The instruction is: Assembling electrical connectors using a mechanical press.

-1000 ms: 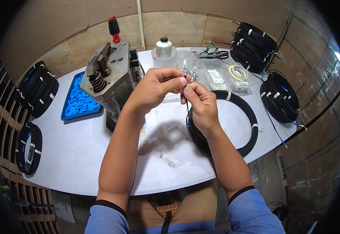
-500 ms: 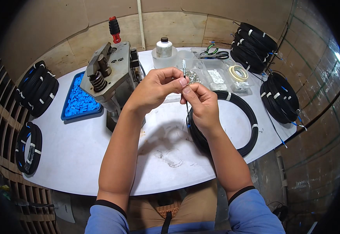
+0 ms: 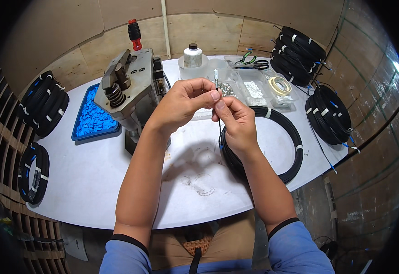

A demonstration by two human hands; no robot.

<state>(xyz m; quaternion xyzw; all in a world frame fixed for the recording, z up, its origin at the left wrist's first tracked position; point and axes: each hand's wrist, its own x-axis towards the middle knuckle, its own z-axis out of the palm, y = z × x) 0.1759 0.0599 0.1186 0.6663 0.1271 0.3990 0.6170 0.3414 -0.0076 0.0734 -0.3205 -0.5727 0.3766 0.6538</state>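
Observation:
Above the middle of the table, my left hand (image 3: 186,101) pinches a thin black cable just below its end. That cable end carries a slim connector (image 3: 216,77) with a pale tip, pointing up and away from me. Close against it, my right hand (image 3: 239,125) grips the same black cable (image 3: 220,124) lower down, thumb and fingers pressed together. From there the cable runs down towards a large black cable coil (image 3: 296,130) bound with white ties, lying partly behind my right forearm. The fingertips hide the part between them.
A metal press (image 3: 133,84) stands left of my hands, beside a tray of small blue pieces (image 3: 94,116). Clear bins (image 3: 254,91) hold small parts, near a tape roll (image 3: 279,85), a white bottle (image 3: 192,57) and scissors (image 3: 252,65). Cable coils (image 3: 328,114) stack at both sides.

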